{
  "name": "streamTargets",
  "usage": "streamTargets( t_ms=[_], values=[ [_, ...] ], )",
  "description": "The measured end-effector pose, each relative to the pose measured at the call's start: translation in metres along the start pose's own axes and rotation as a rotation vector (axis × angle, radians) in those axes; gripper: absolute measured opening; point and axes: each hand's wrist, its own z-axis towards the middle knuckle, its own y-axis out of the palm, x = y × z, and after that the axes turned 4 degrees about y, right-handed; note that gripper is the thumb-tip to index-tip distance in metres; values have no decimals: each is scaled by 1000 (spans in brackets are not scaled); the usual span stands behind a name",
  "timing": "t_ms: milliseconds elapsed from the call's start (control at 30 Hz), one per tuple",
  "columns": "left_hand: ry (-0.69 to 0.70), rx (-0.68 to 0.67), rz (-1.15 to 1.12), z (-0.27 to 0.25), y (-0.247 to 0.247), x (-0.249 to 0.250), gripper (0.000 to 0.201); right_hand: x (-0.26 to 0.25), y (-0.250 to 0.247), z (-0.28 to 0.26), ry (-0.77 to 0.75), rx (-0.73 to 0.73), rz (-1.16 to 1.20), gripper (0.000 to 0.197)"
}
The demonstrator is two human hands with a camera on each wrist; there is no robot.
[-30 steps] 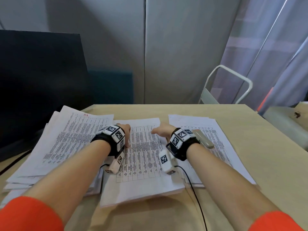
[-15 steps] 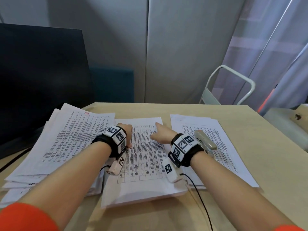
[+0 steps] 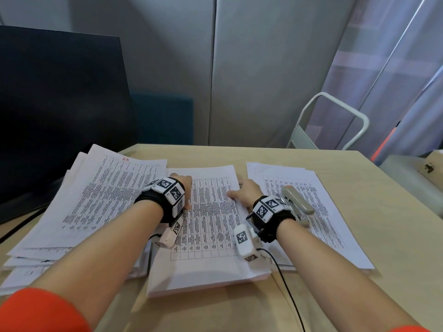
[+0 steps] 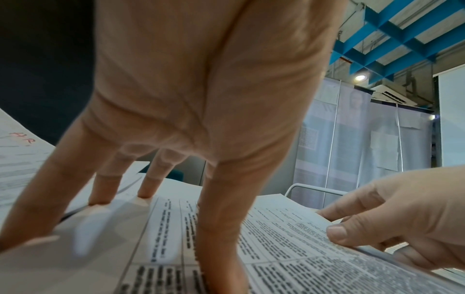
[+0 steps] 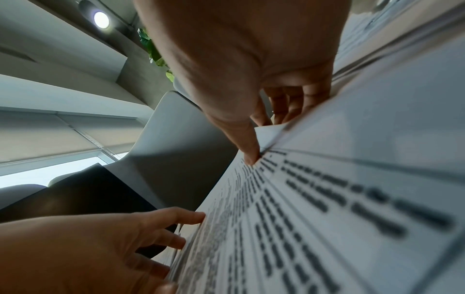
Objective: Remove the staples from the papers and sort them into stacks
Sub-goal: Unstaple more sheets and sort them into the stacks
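Head view: right hand (image 3: pixel 248 192) has shifted rightward.

Both our forearms reach forward, wrists banded — our left hand (image 3: pixel 184 188) lies flat with fingers (image 4: pixel 148 179) spread straight, our right hand (image 3: pixel 248 192) pinching, thumb above curled fingers.

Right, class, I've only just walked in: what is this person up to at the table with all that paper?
A person is sorting printed papers on a table. Three stacks lie side by side. The left hand presses straight fingers flat on the middle stack, while the right hand pinches that stack's right edge, thumb on top. A stapler rests on the right stack. The left stack is loosely fanned. No staple shows in these pictures.
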Motion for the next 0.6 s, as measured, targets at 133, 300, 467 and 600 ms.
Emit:
streamTargets(
  t_ms=[133, 300, 467, 600],
  values=[
    [-6, -10, -6, 1, 0, 0, 71, 2, 3, 0, -31, 39, -28, 33],
    [-3, -16, -22, 2, 0, -1, 70, -2, 1, -4, -127, 64, -123, 49],
    [-1, -8, -15, 0, 1, 0, 68, -8, 1, -2, -98, 117, -171, 51],
    [-16, -15, -53, -1, 1, 0, 68, -10, 4, -8, -108, 33, 162, 33]
  ],
)
